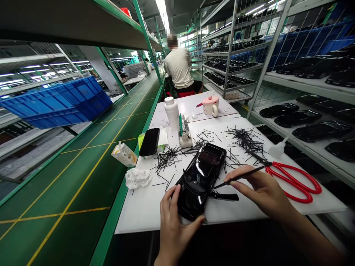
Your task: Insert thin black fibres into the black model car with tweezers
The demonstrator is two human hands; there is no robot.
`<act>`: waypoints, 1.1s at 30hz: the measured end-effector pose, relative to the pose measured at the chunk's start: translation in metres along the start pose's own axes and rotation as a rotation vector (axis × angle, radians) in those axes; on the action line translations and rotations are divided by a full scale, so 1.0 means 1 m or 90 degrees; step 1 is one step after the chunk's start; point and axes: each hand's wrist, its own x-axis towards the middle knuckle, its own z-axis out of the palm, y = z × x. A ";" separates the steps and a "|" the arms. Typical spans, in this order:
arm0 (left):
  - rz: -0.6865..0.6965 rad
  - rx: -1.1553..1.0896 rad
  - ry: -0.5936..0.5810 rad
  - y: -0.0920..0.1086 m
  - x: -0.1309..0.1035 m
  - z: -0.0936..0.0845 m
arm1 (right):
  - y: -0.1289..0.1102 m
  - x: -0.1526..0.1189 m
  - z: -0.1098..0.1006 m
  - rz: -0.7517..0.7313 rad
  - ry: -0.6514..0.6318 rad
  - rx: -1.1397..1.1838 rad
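Observation:
A glossy black model car sits on the white tabletop, one door swung out on its right-hand side. My left hand grips the car's near end, fingers on one side and thumb on the other. Between the thumb and fingers of my right hand is a slim, dark pointed tool that looks like tweezers. Its tip reaches the car's side by the open door. Thin black strips lie scattered around the car, with another heap behind my right hand.
Red-handled scissors lie at the right. Behind the car are a phone, a white bottle and a lidded mug. Crumpled tissue and a drink carton border the green conveyor. Racks of cars stand right; a person sits ahead.

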 end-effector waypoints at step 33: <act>0.438 0.009 -0.321 0.051 0.128 -0.002 | 0.025 0.039 -0.070 0.253 -0.157 -0.683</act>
